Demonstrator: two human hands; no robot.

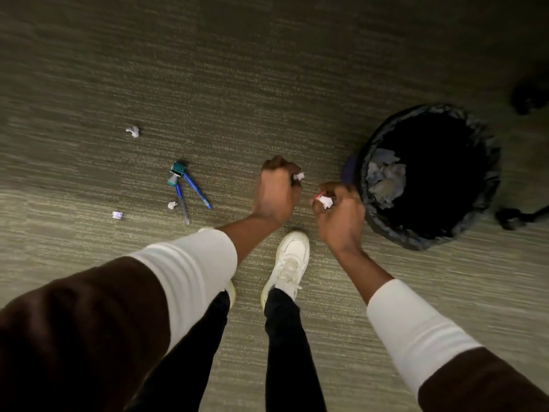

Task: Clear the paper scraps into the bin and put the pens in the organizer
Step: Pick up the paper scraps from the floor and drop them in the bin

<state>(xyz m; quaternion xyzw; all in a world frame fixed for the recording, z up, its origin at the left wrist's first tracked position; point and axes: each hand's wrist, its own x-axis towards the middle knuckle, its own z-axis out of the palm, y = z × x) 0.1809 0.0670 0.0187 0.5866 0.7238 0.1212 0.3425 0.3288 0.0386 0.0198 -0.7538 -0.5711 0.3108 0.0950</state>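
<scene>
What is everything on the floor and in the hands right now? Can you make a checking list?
Surface: striped grey-green carpet, dimly lit.
Job's things: three paper scraps loose on the carpet; two blue pens lying crossed; bin with a black liner, crumpled paper already inside. Organizer: not seen.
Clutter: two small green clip-like items at the pens' top ends; what they are is unclear.
Grippers: left hand closed on a paper scrap; right hand closed on a paper scrap and something red, beside the bin.
Cables: nothing seen.
Surroundings: white shoe; dark chair-like wheels beside the bin.
</scene>
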